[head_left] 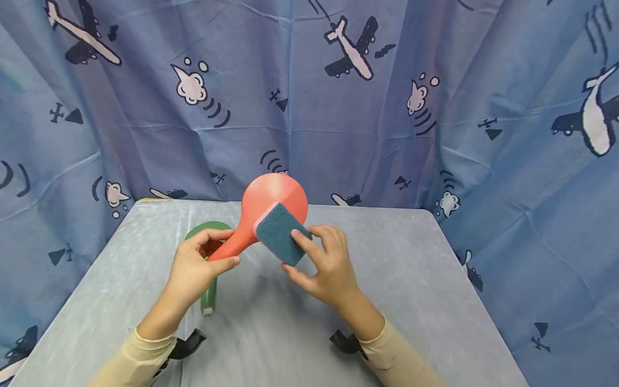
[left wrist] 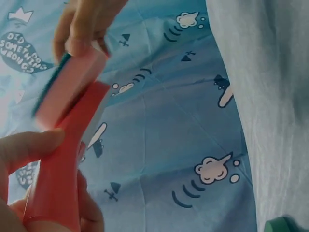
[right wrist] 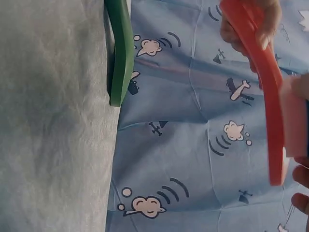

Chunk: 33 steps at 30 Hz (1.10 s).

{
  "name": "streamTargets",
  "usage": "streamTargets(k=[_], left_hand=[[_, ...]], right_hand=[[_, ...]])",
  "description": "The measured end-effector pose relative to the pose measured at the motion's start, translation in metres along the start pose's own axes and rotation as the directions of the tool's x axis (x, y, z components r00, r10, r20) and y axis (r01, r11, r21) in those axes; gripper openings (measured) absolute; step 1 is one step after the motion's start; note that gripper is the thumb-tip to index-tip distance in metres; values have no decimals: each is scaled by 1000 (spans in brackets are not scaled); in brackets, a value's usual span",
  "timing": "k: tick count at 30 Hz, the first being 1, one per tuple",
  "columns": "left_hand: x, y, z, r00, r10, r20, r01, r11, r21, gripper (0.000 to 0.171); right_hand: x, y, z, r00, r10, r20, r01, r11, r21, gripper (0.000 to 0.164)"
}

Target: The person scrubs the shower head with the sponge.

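Observation:
My left hand [head_left: 195, 269] grips the handle of a red plastic paddle [head_left: 273, 188] with a round head, raised above the table. Thumb and fingers wrap the handle in the left wrist view. A sponge [head_left: 280, 234], teal on one face and pink on the other, is pinched by my right hand [head_left: 331, 266]. Its pink side lies against the paddle [right wrist: 270, 92] in the right wrist view. Behind my left hand, a similar green paddle [head_left: 209, 295] rests on the table, partly hidden by that hand.
The table has a grey cloth cover [head_left: 396, 279]. A blue curtain [head_left: 309, 107] with printed airplanes hangs behind and at both sides of it. Black straps with curved pieces [head_left: 188, 344] sit at both wrists over beige sleeves [head_left: 137, 357].

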State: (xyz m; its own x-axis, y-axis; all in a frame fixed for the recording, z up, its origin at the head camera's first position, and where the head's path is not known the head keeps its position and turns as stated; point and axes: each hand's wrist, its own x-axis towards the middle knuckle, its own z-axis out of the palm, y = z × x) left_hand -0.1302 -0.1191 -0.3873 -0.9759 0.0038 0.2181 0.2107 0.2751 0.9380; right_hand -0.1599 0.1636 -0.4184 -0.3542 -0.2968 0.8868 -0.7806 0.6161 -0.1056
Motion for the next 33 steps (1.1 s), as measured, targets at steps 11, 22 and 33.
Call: streamTargets(k=[11, 22, 33], left_hand=[[-4, 0, 8, 988, 152, -18, -152, 988, 11, 49], [0, -5, 6, 996, 83, 32, -84, 994, 62, 50], [-2, -2, 8, 997, 41, 68, -45, 997, 59, 49]], right_hand=[[7, 23, -23, 960, 267, -83, -269, 963, -19, 59], [11, 0, -15, 999, -28, 20, 29, 998, -50, 57], [13, 5, -22, 996, 93, 0, -93, 995, -41, 56]])
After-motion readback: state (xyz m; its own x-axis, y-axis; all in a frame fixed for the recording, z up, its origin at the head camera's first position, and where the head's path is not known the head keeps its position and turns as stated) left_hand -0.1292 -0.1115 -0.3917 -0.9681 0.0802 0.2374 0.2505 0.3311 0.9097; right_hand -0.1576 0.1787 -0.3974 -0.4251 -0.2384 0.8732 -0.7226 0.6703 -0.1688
